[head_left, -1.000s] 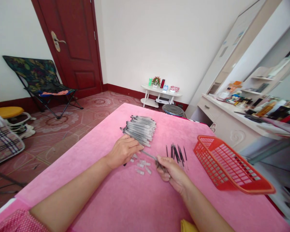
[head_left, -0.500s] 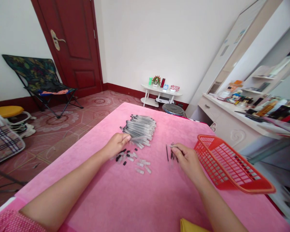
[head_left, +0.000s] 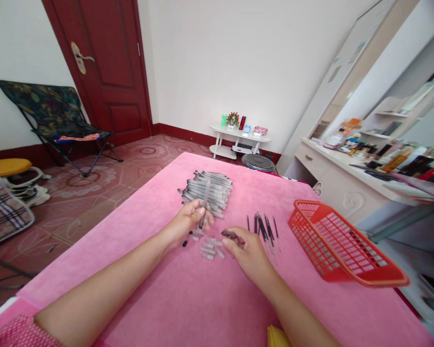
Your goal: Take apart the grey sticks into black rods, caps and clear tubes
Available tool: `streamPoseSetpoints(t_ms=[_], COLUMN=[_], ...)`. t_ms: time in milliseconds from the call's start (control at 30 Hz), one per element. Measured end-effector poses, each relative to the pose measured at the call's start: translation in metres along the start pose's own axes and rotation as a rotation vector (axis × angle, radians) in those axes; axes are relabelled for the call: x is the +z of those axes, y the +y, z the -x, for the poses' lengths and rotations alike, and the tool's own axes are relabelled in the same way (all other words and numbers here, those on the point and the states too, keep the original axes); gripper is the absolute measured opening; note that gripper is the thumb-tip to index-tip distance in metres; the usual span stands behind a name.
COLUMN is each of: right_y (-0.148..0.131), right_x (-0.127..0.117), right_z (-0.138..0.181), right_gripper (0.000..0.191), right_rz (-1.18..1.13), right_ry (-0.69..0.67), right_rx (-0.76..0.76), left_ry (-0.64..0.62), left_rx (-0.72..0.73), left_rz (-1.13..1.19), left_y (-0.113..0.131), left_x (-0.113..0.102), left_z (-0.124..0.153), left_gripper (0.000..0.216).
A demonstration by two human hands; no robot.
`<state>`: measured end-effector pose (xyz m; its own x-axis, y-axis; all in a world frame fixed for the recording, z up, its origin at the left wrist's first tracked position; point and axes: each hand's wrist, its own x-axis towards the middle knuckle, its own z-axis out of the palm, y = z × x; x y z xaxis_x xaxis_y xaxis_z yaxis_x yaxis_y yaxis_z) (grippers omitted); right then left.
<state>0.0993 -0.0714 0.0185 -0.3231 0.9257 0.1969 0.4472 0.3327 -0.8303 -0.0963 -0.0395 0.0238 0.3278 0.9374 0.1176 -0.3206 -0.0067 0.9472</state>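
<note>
My left hand (head_left: 195, 215) is closed around a clear pen barrel (head_left: 206, 196), tilted close to upright. Just behind it lies a pile of clear pens (head_left: 210, 187) with dark tips. My right hand (head_left: 244, 243) has its fingers curled together beside the clear caps (head_left: 210, 248); something dark shows at its fingertips, too small to name. Black pieces, among them a small plug (head_left: 184, 244), lie under and beside my left hand, partly hidden by it. To the right of my right hand several black ink refills (head_left: 262, 225) are spread on the cloth.
A red plastic basket (head_left: 343, 246) sits at the table's right side. The pink cloth (head_left: 173, 299) covers the tabletop. Something yellow (head_left: 277, 336) lies at the near edge under my right forearm. A cluttered white dresser (head_left: 332, 168) stands beyond the basket.
My right hand has moved left from the refills toward the caps, uncovering the refills. My left hand has shifted right and turned the pen barrel from lying nearly flat to nearly upright.
</note>
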Motion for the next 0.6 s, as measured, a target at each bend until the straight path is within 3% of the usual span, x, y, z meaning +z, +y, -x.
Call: streamPoseSetpoints(t_ms=[233,433,600], right_y=[-0.002,-0.008,-0.006], right_x=[0.001,0.002,0.002], right_z=[-0.001,0.000,0.000], right_gripper=[0.026,0.040,0.037], right_rz=[-0.361,-0.558,-0.541], right_ry=[-0.061,-0.096,-0.019], right_rx=[0.155,0.277,0.257], left_ry=[-0.086,-0.065,0.041], left_rx=[-0.064,-0.044,0.006], left_rz=[0.269,0.217,0.108], left_y=[-0.001,-0.005,-0.010], left_x=[0.014,0.024,0.025], left_z=[0.007,0.009,0.008], left_gripper=[0.018,0.027,0.028])
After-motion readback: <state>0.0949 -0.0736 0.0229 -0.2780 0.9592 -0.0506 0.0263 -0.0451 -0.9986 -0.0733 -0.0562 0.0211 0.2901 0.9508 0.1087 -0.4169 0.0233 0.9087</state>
